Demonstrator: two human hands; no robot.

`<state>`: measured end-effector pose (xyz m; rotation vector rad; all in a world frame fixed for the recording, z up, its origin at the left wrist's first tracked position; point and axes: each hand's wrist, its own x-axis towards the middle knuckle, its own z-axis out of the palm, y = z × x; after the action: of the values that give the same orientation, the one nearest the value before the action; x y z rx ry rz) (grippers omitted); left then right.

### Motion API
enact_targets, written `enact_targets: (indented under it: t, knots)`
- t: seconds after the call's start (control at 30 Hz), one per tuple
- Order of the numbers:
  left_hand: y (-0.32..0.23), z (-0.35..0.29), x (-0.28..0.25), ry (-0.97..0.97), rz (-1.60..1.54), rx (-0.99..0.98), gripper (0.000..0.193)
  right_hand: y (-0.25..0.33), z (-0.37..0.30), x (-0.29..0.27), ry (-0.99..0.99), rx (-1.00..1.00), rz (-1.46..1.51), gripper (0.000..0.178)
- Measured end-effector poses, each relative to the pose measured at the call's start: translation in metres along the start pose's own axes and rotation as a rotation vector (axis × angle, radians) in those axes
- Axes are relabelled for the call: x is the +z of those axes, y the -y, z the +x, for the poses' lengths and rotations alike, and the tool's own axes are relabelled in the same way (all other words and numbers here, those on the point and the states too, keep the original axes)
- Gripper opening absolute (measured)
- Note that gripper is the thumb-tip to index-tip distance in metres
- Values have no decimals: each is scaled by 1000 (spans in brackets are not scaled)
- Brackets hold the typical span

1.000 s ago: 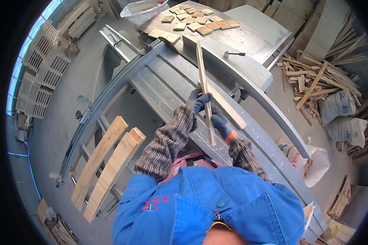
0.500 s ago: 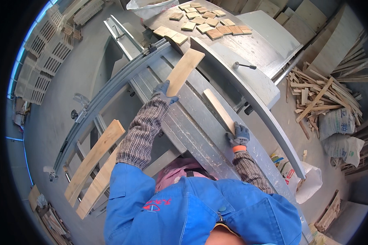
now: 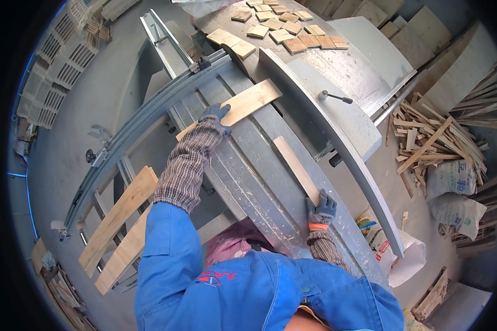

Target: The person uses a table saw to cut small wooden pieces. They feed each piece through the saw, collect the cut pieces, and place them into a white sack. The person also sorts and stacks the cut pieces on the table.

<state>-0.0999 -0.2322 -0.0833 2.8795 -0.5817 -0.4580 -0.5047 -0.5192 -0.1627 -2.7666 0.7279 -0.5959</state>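
Note:
My left hand (image 3: 215, 117), in a grey-blue glove, grips a flat wooden board (image 3: 252, 102) around its middle. The board lies slanting across the grooved metal table (image 3: 259, 165) of a sliding table saw, its right end close to the long fence (image 3: 337, 135). Closer to my body, my right hand (image 3: 322, 209), gloved too and with an orange cuff, is closed on the near end of a narrow wooden strip (image 3: 296, 169). The strip points away from me along the table. Sawdust and small chips are scattered on the metal.
Two longer boards (image 3: 119, 220) rest on the frame at my left. Several short wood pieces (image 3: 295, 45) lie on the far tabletop. A lever handle (image 3: 335, 97) stands up beyond the fence. At right are a heap of offcuts (image 3: 431, 132) and white sacks (image 3: 455, 212).
The board in my left hand has swung clockwise and now lies more crosswise on the table. My right hand has drawn the narrow strip nearer to my body.

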Motion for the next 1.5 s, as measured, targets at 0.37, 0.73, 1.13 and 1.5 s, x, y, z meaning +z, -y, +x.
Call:
enact_targets:
  t: [0.37,0.73,1.13,1.5]
  knots:
    - [23,60,0,2,-9,-56,98,-1,3,-18,156,65,83,61]
    - [46,110,-13,-109,365,-37,66,8,93,-17,406,232,543,53]
    - [28,93,-54,-90,259,-431,114,97,223,52,727,538,1028,54]
    - [29,105,-49,-147,202,-446,109,147,278,84,707,710,1073,49]
